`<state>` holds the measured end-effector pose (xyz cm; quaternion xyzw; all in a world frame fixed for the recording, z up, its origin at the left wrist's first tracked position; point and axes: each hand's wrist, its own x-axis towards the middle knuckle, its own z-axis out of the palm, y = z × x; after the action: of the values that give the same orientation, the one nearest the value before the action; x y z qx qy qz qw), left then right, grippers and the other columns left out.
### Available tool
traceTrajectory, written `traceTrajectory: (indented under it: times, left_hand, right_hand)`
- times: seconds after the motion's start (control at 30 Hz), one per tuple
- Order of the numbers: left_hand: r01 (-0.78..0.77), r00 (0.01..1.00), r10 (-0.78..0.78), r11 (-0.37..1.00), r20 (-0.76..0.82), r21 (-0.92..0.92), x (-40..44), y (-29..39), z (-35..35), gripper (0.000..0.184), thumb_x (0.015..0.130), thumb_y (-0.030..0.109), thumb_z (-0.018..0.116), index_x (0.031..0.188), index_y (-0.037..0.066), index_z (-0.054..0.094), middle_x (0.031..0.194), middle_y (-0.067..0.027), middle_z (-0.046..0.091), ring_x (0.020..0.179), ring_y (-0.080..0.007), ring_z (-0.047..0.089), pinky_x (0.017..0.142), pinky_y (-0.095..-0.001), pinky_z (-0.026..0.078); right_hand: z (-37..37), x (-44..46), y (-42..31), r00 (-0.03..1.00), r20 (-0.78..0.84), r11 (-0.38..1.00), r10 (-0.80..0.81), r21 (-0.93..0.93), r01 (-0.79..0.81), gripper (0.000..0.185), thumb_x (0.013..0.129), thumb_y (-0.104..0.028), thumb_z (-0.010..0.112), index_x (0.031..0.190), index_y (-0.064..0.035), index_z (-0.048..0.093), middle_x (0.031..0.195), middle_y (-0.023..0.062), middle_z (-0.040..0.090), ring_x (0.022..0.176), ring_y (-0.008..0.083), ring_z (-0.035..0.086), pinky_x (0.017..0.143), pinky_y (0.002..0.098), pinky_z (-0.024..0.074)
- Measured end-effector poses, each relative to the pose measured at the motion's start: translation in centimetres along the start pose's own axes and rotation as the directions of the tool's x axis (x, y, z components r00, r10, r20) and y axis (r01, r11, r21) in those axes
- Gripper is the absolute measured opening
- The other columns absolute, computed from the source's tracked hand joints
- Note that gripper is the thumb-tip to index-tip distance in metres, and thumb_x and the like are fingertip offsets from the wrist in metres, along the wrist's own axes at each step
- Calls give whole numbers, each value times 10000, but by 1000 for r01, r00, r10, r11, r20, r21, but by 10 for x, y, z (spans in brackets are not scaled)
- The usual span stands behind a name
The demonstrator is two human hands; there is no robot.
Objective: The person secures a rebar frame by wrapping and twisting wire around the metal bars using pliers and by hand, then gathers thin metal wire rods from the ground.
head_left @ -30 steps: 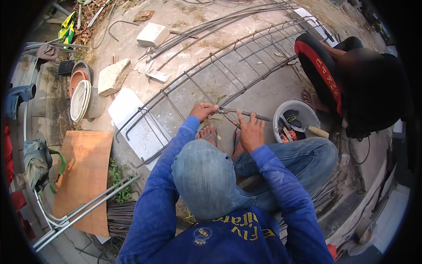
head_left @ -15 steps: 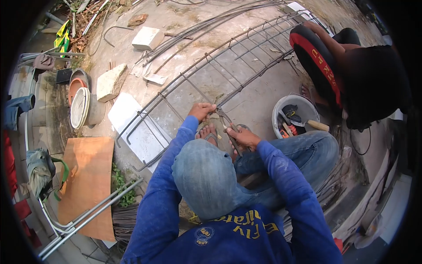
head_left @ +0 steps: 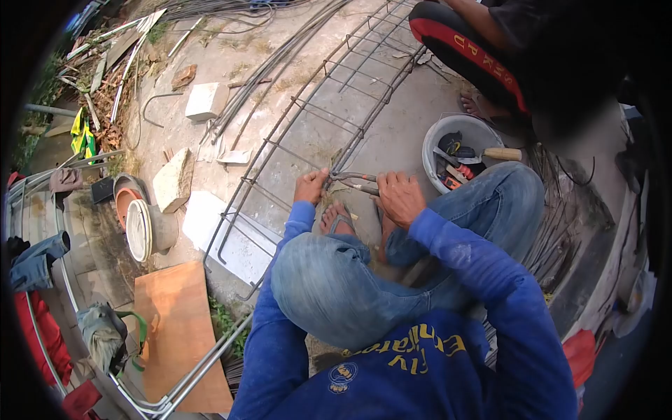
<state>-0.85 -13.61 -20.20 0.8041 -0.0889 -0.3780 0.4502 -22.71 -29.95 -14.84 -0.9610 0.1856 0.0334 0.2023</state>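
A long rebar cage (head_left: 360,133) of thin steel bars with cross ties lies across the ground before me. My left hand (head_left: 310,187) is closed around its near bar; any wire under the fingers is too small to make out. My right hand (head_left: 400,199) grips the handles of a pair of pincers (head_left: 358,176). Their jaws touch the bar just right of my left fingers, at a cross tie. The pincers lie nearly level, pointing left, and part of the handles is hidden by my right hand.
A bucket of tools (head_left: 428,150) stands at right, beside another person (head_left: 483,49) sitting close by. Stone blocks (head_left: 175,180), a white board (head_left: 199,220), stacked buckets (head_left: 140,231) and a plywood sheet (head_left: 178,336) lie left. Metal tubing (head_left: 203,367) runs along the lower left.
My right hand has swung the pincers from a steep slant to nearly level, its back now turned up. The left hand stays at the bar. The view has shifted.
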Motion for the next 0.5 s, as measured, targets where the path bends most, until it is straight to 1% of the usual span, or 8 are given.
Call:
traceTrajectory:
  times: [0.07,0.1,0.13,0.17,0.3,0.33,0.4,0.5]
  left_hand:
    - [-14,1000,13,999,-12,-44,3,-4,3,457,932,482,725,912,27,771,605,-17,593,476,-97,502,436,-290,366]
    - [-20,1000,19,998,-19,-66,1,-3,3,461,931,481,726,906,23,768,606,-15,591,473,-98,499,440,-294,366]
    - [-16,1000,16,999,-13,-43,-2,-3,3,463,931,482,725,904,21,767,604,-14,587,471,-98,499,441,-293,367]
    - [-21,1000,21,1000,-10,-21,-2,-1,2,466,932,482,724,901,19,765,603,-13,584,468,-98,499,442,-293,368]
    - [-31,1000,30,999,-7,-15,1,0,0,463,932,481,724,909,20,757,595,-13,577,468,-97,509,429,-293,367]
    - [-20,1000,20,999,-2,-34,2,-1,0,462,933,482,724,910,22,755,592,-13,574,466,-96,508,425,-291,365]
    - [7,1000,-6,998,16,-68,3,-2,0,461,933,486,724,913,26,750,584,-12,568,463,-93,505,416,-287,363]
    - [8,1000,-7,999,25,-37,4,-3,-1,462,930,497,724,909,36,746,577,-10,561,457,-89,497,409,-278,366]
  right_hand:
    - [12,1,7,999,24,1000,21,-10,-21,491,963,-521,648,1086,-47,620,700,60,610,614,274,646,625,402,557]
    - [14,0,7,925,359,855,128,433,-286,514,976,-554,612,1088,-52,622,715,48,622,608,242,647,590,378,550]
    - [16,-2,7,752,658,472,41,651,-595,541,990,-587,576,1090,-58,625,730,35,635,603,210,648,555,354,544]
    - [16,1,9,555,805,1,-208,568,-823,571,1003,-620,540,1091,-63,628,745,23,647,597,178,649,520,330,538]
    - [2,1,12,729,685,500,-1,632,-592,481,945,-507,713,1102,-61,624,802,32,687,596,157,656,501,314,550]
    - [4,1,15,844,533,688,55,593,-419,513,903,-503,752,1139,-65,627,836,48,705,613,143,668,505,303,547]
    - [15,-1,22,985,170,946,33,314,-85,609,819,-493,829,1211,-71,633,904,80,742,648,114,693,512,283,541]
    - [34,11,28,873,486,799,46,506,-325,599,798,-379,846,1249,-66,608,897,87,729,653,161,693,564,300,542]
